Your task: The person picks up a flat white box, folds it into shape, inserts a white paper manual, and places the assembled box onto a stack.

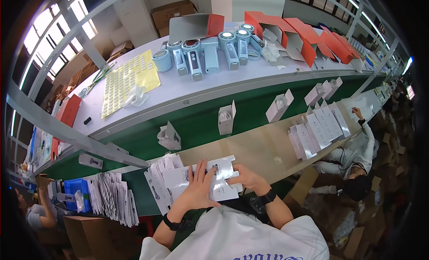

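A flattened white carton (pixel 223 193) with several flaps lies in front of me, near the table edge. My left hand (pixel 199 187) rests flat over its left part, fingers stretched out and spread. At the carton's right end, my right hand (pixel 249 178) grips the flaps between thumb and fingers; the fingertips are partly hidden. Under and left of my left hand is a fanned stack of flat white cartons (pixel 156 188). Just beyond it stands an open white box (pixel 169 137) with something white inside.
Open filled boxes (pixel 226 119) stand along the conveyor (pixel 263 148); several white boxes (pixel 313 135) are grouped to the right. Pale-blue handheld devices (pixel 211 59) and red cartons (pixel 308 38) occupy the raised shelf. Left are more flat cartons (pixel 111 195) and a blue bin (pixel 77 193). Other people work at both sides.
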